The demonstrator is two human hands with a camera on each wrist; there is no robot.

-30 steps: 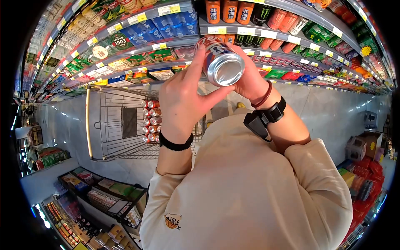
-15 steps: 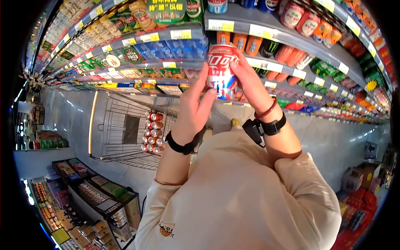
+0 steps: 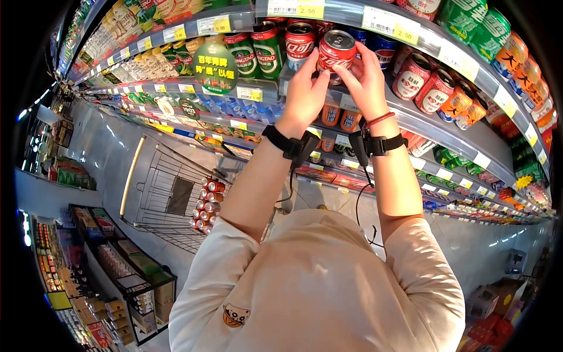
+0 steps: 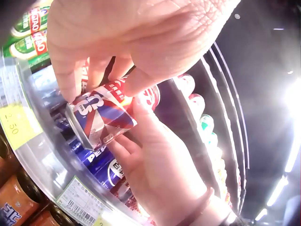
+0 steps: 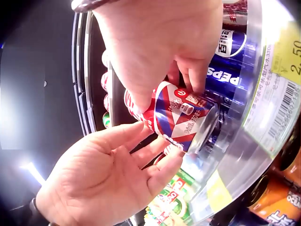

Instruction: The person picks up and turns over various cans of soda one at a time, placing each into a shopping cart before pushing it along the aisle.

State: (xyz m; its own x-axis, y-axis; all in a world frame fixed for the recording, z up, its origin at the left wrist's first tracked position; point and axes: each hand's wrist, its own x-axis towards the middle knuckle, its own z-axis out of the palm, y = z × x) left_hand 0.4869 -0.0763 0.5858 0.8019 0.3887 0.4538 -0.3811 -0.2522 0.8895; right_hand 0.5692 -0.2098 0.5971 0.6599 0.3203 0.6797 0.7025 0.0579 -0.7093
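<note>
A red Coca-Cola can (image 3: 337, 51) with a blue and white pattern is held upright between both hands at the front of a drinks shelf. My left hand (image 3: 305, 92) grips it from the left, fingertips and thumb on its side. From the right, my right hand (image 3: 366, 82) holds it with thumb in front and fingers behind. The can's patterned side (image 4: 104, 113) and silver bottom rim show in the left wrist view. Another red cola can (image 3: 298, 44) stands on the shelf just left of it, and blue Pepsi cans (image 5: 225, 75) are close behind the right fingers.
The shelf edge (image 3: 446, 56) above carries price tags. Green beer cans (image 3: 267, 51) stand to the left, pink-and-white cans (image 3: 412, 76) to the right. Orange cans (image 3: 350, 120) fill a lower shelf. A wire shopping cart (image 3: 158, 188) with several red cans (image 3: 208, 202) stands at lower left.
The can has gone from tilted with its bottom toward the head camera to upright with its top showing. Both hands have reached forward with it, up to the shelf holding cola cans.
</note>
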